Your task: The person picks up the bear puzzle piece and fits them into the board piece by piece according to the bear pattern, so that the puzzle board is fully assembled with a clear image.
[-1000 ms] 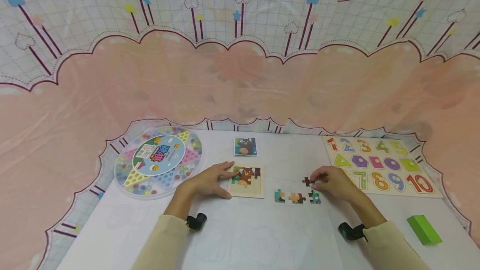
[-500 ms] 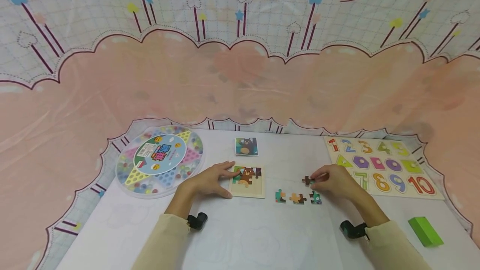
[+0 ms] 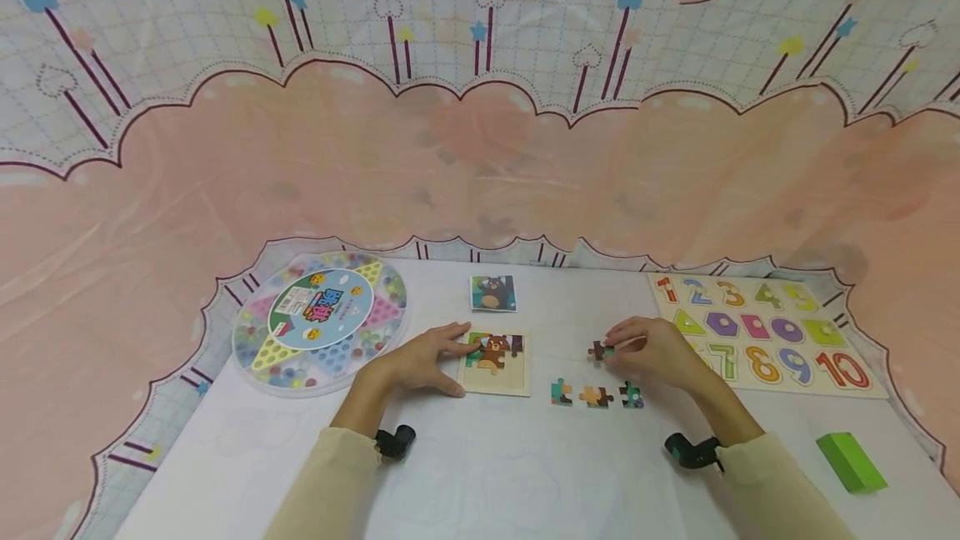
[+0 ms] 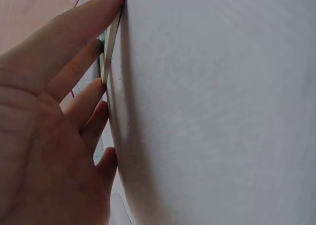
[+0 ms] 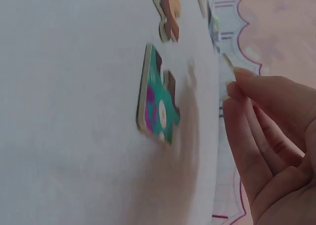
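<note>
My left hand [image 3: 418, 362] rests at the left side of a small wooden puzzle tray [image 3: 512, 379], thumb by its near corner and fingers on its far left part. In the left wrist view, the fingers lie fairly straight along the tray's edge [image 4: 111, 52]. Several joined pieces in the tray show a brown bear [image 3: 492, 350]. My right hand [image 3: 657, 354] pinches a dark brown jigsaw piece [image 3: 597, 351] between thumb and fingers, off the table. Below it lie a teal piece [image 3: 561, 392], an orange-brown piece [image 3: 596, 397] and a teal-purple piece [image 3: 631, 395].
Behind the tray lies a bear picture card [image 3: 492, 293]. A round marble game board [image 3: 318, 323] is at the left. The number-and-shape board [image 3: 772, 332] lies at the right, with a green block [image 3: 851, 462] nearer the front. Patterned cloth [image 3: 480, 165] hangs behind the table.
My right hand has lifted the dark brown jigsaw piece and moved it slightly left and away from me. The left hand stays on the tray.
</note>
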The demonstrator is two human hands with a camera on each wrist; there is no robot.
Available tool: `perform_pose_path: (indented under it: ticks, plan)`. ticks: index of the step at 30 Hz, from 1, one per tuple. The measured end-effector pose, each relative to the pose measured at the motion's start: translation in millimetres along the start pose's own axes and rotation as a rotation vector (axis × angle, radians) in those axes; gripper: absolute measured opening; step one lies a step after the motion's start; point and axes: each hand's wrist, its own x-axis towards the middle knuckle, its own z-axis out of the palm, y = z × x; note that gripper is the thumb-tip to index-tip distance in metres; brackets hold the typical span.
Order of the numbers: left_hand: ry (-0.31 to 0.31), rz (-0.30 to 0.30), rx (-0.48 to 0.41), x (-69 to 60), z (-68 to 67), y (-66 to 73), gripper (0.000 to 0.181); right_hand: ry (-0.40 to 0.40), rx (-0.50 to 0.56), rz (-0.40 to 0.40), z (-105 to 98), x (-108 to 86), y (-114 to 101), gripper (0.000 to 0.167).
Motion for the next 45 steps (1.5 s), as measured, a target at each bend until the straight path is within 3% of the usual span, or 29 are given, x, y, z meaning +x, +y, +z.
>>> perform_pose_path:
  ticks: [4, 11, 19, 26, 45]
  plan:
    - [-0.003, -0.010, -0.003, -0.5, 1.2, -0.6, 0.072, 0.002, 0.036, 0.036, 15, 4.3, -8, 0.020]
    - [-0.007, -0.005, 0.007, 0.7, 1.8, -1.5, 0.072, 0.008, 0.044, -0.026, 41, 17.1, -23, 0.015]
    - [-0.002, 0.003, 0.000, 2.1, 0.6, -0.6, 0.073, -0.041, 0.080, -0.024, 65, 35.5, -51, 0.014]
    - [-0.004, 0.013, -0.003, 2.4, -0.8, 2.0, 0.074, -0.071, 0.086, -0.068, 84, 46.2, -65, 0.013]
    - [-0.009, -0.011, -0.011, 1.3, -0.1, -0.6, 0.073, -0.031, -0.003, 0.042, 101, 47.7, -87, 0.010]
